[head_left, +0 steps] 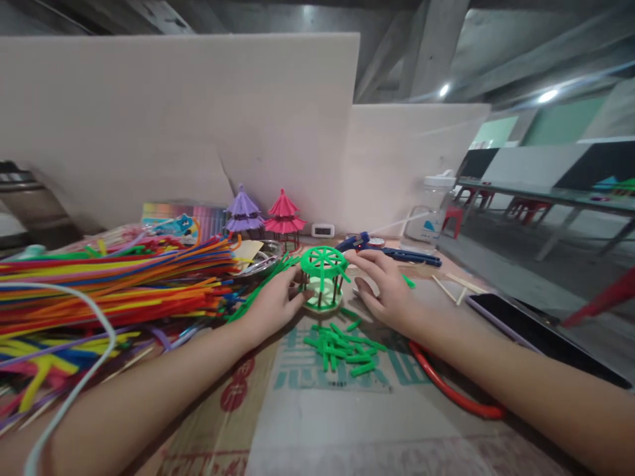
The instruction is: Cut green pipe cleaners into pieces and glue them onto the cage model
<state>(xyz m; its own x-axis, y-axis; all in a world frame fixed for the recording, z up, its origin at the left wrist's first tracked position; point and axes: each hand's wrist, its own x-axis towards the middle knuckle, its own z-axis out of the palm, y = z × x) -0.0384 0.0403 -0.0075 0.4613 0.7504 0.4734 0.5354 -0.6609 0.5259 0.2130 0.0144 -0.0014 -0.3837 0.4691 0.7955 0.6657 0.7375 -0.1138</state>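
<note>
A: The left hand (275, 304) is steadying the green pavilion (323, 279), fingers curled against its left side, beside the pipe-cleaner pile (114, 284).

B: The right hand (384, 291) is lying open, holding nothing, just right of the pavilion. Gentle pressure seems wise; those posts look fragile.

just one head cam, sitting low and close, looking forward and slightly down over the table (347, 423), both forearms coming in from 6 o'clock, white wall (173, 119) at 12
</note>
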